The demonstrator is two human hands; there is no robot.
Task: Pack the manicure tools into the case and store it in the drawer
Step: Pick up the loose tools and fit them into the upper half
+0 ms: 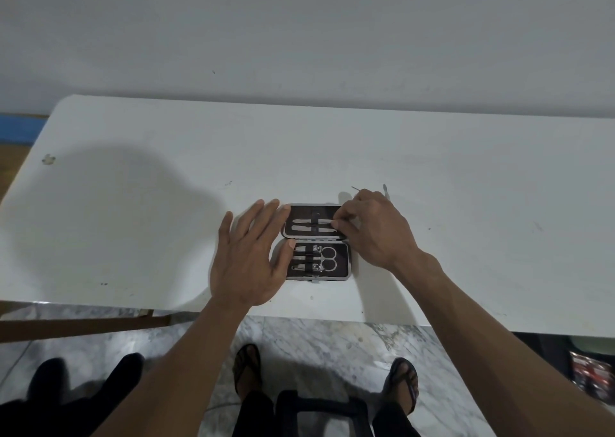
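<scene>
A small manicure case (344, 265) lies open on the white table (133, 220), dark lining up. Its near half holds scissors (327, 258) and two nail clippers under a strap. Its far half holds two slim metal tools (304, 224) under a strap. My left hand (248, 260) lies flat with straight fingers along the case's left edge, thumb on the near half's corner. My right hand (372, 230) pinches the right end of a slim tool in the far half. Two thin loose tools (385, 188) poke out on the table behind my right hand.
The table's far edge meets a white wall. Marble floor, my sandalled feet and a dark stool (319, 410) lie below the near edge. A brown wooden bar (83, 326) runs under the table at left. No drawer is in sight.
</scene>
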